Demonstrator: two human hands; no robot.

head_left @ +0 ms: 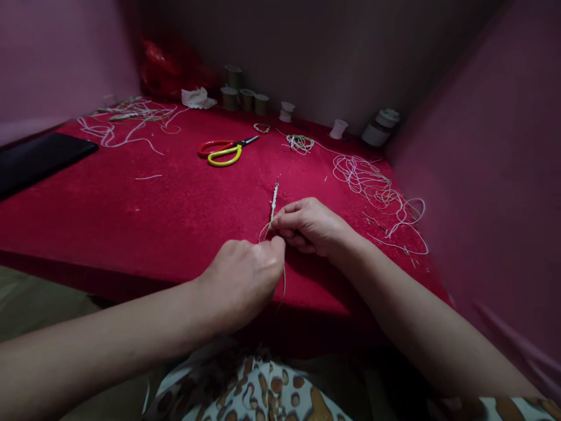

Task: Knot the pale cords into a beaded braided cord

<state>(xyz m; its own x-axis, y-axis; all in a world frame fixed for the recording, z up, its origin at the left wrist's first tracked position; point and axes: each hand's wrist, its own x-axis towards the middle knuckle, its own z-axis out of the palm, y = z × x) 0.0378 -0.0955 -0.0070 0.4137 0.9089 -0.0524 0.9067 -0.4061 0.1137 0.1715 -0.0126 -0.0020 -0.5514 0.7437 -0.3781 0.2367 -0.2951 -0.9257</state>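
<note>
A thin braided cord [274,202], white at its upper part and green lower down, runs up the red cloth from my hands to a small pin-like end. My right hand [309,225] pinches the green strands just below the braid. Close in front of it my left hand [248,275] is closed with the knuckles up, and its fingertips are mostly hidden. A loop of thin green strand bows out to the left between both hands. One loose strand end [284,286] hangs below my left hand over the table's front edge.
Red-and-yellow scissors [225,151] lie beyond my hands. Tangled pale cord [363,178] spreads at the right, another tangle [131,120] at the back left. Several thread spools [229,98] and a white-labelled bottle [380,127] stand along the back. A dark flat object [44,158] lies left.
</note>
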